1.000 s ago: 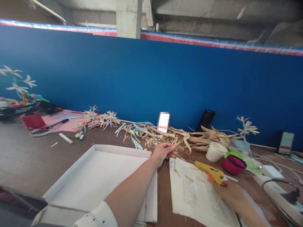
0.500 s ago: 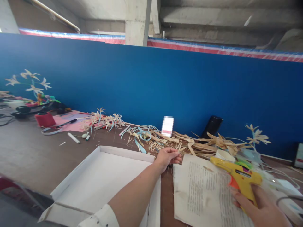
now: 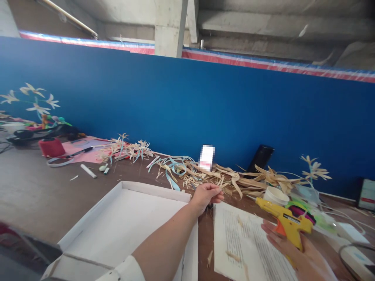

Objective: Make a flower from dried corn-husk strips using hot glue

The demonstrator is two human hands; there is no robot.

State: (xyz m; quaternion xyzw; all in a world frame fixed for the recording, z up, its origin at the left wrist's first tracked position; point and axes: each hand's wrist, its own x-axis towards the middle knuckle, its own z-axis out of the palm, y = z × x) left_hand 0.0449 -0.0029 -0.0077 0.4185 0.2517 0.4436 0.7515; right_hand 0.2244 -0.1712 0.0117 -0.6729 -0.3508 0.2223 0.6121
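Observation:
My left hand (image 3: 207,198) reaches across the table with thumb and fingers pinched together at the edge of the dried husk strips (image 3: 234,177). What sits in the pinch, if anything, is too small to make out. My right hand (image 3: 293,248) has the yellow glue gun (image 3: 288,218) by its handle, the fingers stretched out straight past the orange trigger. The gun's nozzle points left, in front of a white cup (image 3: 275,196). Beneath the right hand lies a printed sheet (image 3: 243,238) with pale husk scraps (image 3: 233,256) on it.
A shallow white box (image 3: 146,218) lies under my left forearm. Husk flowers (image 3: 129,150), blue ribbon (image 3: 177,166), a pixelated white thing (image 3: 206,158) and a black object (image 3: 260,159) line the blue partition (image 3: 175,101). White cables (image 3: 348,218) run at the right.
My right hand has moved left and up with the glue gun, and its fingers have straightened. Scraps on the printed sheet have shifted left. My left hand has stayed nearly still.

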